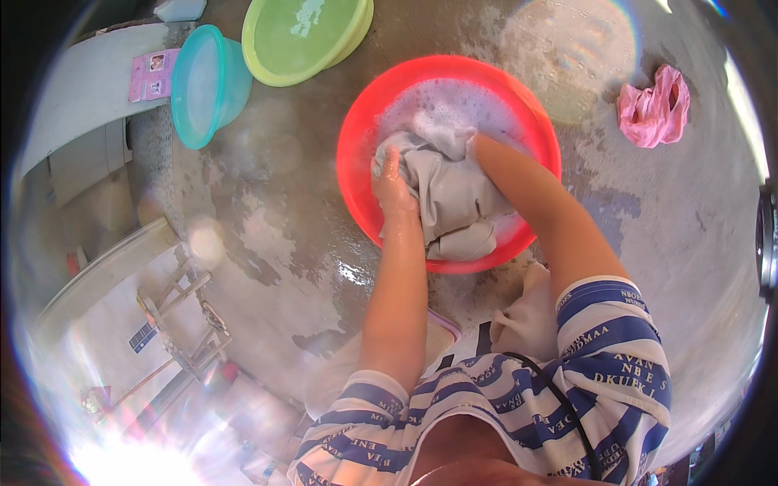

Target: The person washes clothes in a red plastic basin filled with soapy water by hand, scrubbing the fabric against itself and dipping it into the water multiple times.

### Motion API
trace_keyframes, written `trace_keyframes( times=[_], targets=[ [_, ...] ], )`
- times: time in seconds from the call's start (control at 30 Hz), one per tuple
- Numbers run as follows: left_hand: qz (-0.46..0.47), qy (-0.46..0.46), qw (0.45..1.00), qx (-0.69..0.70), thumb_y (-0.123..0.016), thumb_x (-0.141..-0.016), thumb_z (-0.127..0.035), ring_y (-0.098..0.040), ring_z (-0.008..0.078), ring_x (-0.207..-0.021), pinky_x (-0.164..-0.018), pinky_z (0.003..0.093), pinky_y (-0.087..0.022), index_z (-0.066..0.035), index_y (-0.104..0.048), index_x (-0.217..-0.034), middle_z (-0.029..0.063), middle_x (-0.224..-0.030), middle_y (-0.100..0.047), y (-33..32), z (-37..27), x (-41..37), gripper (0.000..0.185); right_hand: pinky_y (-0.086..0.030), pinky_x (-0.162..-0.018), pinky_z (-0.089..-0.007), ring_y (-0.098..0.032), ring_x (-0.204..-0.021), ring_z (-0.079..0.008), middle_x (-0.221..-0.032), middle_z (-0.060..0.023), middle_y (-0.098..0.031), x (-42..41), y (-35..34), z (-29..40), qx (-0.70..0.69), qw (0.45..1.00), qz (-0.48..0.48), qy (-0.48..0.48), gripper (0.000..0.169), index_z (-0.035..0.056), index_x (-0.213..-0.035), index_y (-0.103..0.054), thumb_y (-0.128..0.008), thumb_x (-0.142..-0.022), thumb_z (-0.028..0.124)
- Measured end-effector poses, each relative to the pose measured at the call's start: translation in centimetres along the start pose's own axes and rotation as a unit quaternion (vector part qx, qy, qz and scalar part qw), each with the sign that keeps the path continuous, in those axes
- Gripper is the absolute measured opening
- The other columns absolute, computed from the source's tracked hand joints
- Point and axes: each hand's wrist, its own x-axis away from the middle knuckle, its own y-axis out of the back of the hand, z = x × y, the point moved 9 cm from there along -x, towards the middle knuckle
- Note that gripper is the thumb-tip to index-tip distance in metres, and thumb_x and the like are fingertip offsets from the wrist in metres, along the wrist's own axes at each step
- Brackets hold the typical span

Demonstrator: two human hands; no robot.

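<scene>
A round red plastic basin (352,176) stands on the wet floor before me, holding foamy water (407,100). A soaked light-grey garment (453,188) is bunched up in it and reaches its near side. My left hand (394,185) grips the garment's left edge, thumb on top and fingers hidden behind the folds. At the far part of the bundle, my right hand (476,147) disappears into sudsy cloth at the wrist. Its fingers are covered, so their grip cannot be seen.
Beyond the basin are a yellow-green tub (304,42) of water and a teal basin (237,91). A pink packet (152,76) lies on a pale ledge (79,91). A crumpled pink cloth (653,109) is on the concrete floor (292,182) at right. A wooden stool (182,316) appears at lower left.
</scene>
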Motion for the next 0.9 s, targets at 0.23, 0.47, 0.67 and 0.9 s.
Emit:
trace_keyframes(
  times=[0.23,0.47,0.67,0.9],
  targets=[
    [0.154,0.209,0.959,0.113,-0.060,-0.089,-0.038,-0.055,0.0264,-0.107,-0.094,0.0358,-0.045,-0.001,-0.052,-0.122,0.0122,-0.118,-0.057,-3.7,3.3,-1.1,0.050,-0.049,-0.082,-0.0403,-0.063,-0.094,-0.0341,-0.099,-0.0154,-0.066,5.4,-3.9,11.9,0.229,0.965,0.009,0.124,0.022,0.0085,-0.104,-0.062,-0.062,-0.083,0.010],
    [0.146,0.236,0.956,0.098,-0.047,-0.091,-0.048,-0.056,0.0294,-0.102,-0.093,0.0415,-0.045,-0.003,-0.054,-0.119,0.0165,-0.113,-0.058,-5.4,3.3,5.7,0.054,-0.048,-0.073,-0.0500,-0.061,-0.074,-0.0425,-0.078,-0.0223,-0.063,4.6,-1.9,13.7,0.353,0.932,-0.078,-0.002,0.034,0.0038,-0.083,-0.065,-0.053,-0.088,0.035],
    [0.203,0.202,0.954,0.088,-0.039,-0.093,-0.053,-0.053,0.0321,-0.111,-0.099,0.0480,-0.040,-0.005,-0.050,-0.123,0.0176,-0.117,-0.056,-6.2,0.8,5.3,0.058,-0.049,-0.070,-0.0507,-0.062,-0.075,-0.0409,-0.076,-0.0216,-0.064,4.5,-3.2,12.1,0.431,0.902,-0.021,0.028,0.039,0.0053,-0.078,-0.066,-0.048,-0.088,0.038],
    [0.127,0.112,0.985,0.001,-0.068,-0.084,-0.026,-0.062,0.0271,-0.094,-0.086,0.0403,-0.051,0.003,-0.055,-0.117,0.0162,-0.114,-0.061,-5.1,-0.6,6.3,0.046,-0.049,-0.071,-0.0484,-0.063,-0.076,-0.0399,-0.083,-0.0198,-0.065,1.7,1.5,9.6,0.457,0.888,-0.050,0.004,0.037,0.0050,-0.086,-0.063,-0.047,-0.092,0.037]
  ],
)
